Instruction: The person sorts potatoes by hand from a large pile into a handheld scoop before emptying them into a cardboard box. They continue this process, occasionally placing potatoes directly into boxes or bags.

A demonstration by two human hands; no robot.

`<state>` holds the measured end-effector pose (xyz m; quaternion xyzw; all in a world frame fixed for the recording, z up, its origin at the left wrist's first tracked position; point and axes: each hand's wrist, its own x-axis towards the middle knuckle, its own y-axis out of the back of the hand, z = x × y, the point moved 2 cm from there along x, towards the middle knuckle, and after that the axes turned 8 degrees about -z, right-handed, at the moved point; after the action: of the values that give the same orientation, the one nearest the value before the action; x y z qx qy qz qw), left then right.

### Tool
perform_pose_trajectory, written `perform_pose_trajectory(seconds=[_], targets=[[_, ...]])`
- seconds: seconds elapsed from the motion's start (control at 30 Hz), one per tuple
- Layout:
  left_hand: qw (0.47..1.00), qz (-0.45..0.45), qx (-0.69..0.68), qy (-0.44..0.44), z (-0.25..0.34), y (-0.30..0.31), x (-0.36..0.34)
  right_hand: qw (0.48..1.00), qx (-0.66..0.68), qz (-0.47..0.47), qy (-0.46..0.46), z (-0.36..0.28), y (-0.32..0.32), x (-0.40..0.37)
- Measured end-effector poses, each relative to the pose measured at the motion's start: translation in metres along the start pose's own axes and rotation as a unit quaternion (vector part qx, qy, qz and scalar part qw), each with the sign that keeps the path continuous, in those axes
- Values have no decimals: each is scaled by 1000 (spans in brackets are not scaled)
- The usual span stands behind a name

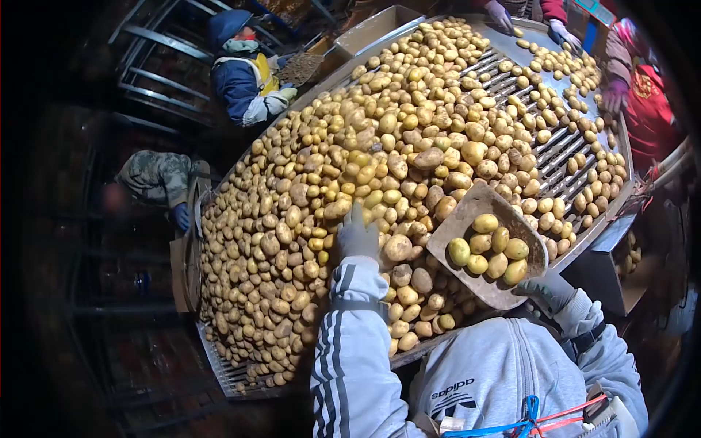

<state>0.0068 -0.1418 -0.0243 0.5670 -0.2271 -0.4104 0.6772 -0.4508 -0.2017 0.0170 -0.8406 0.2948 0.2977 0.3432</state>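
My left hand point(358, 237), in a grey glove, reaches onto the big heap of potatoes point(292, 248). One finger is stretched out over them; the other fingers are partly hidden, and I see nothing held. My right hand point(549, 292), gloved too, is closed around the near right corner of a shallow, worn scoop point(447, 237). Several yellow and greenish potatoes point(499, 264) lie in the scoop, which is held above the right side of the heap.
The heap lies on a slatted sorting table point(562, 157) with a metal rim. Co-workers stand around it: one in a blue jacket point(234, 84), one in camouflage point(155, 175), others at the far right. Cardboard boxes stand at the back point(380, 31) and right point(610, 274).
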Motion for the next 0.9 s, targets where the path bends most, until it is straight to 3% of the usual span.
perform_pose_trajectory(seconds=[0.07, 0.17, 0.2, 0.23, 0.3, 0.33, 0.43, 0.47, 0.63, 0.7, 0.73, 0.77, 0.9], targets=[[999, -18, 21, 17, 5, 6, 13, 999, 19, -10, 25, 6, 1, 3], [991, -89, -88, 50, 14, 31, 11, 998, 28, -32, 47, 13, 5, 8], [973, -43, -225, -1, -9, 15, 16, 998, 25, -41, 45, 10, 6, 6], [893, -74, -440, 51, -5, 16, 16, 998, 23, -49, 42, 9, 5, 4], [799, -100, -582, 111, 3, 34, -5, 999, 32, -35, 10, 8, 5, 1], [730, -124, -666, 88, -4, 27, -4, 999, 33, -30, -5, 8, 4, 1], [619, -199, -759, 34, 17, 29, -24, 995, 23, -17, 95, 37, 17, 26], [609, -218, -763, 18, 26, 30, -28, 994, 16, -13, 108, 36, 15, 25], [630, -269, -728, 5, 95, 24, -59, 999, -34, 13, 9, 11, 8, 0], [696, -280, -652, -110, 119, 0, -65, 1000, 2, 14, -11, 4, 1, -9], [756, -314, -559, -130, 135, 4, -70, 1000, -10, 12, -7, 4, 2, -8], [755, -313, -559, -139, 150, 13, -81, 1000, -21, 8, -3, 4, 3, -5], [884, -128, -429, -133, 104, 0, -52, 999, -15, -12, 26, 12, 7, 0]])
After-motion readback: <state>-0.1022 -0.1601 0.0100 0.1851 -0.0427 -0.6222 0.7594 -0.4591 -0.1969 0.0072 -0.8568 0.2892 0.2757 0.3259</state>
